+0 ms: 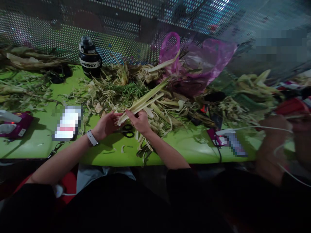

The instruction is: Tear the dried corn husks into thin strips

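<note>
Long pale yellow-green leaf strips [148, 97] slant up and away to the right, over a heap of plant scraps. My right hand [139, 122] is closed on their near part, the thumb lying on top. At the near end of the strips, my left hand [106, 125] has its fingers curled against them, partly hidden by the strips. It wears a white wristband [92, 138]. Black-handled scissors [127, 131] lie on the green table [104, 157] just below both hands. Leafy scraps [107, 89] spread around and behind my hands.
A dark bottle [89, 58] and a purple plastic bag [201, 71] stand at the back, before a perforated metal panel [136, 29]. A phone [68, 123] and a purple power block [18, 124] lie at left. A co-worker's arm [273, 145] rests at right.
</note>
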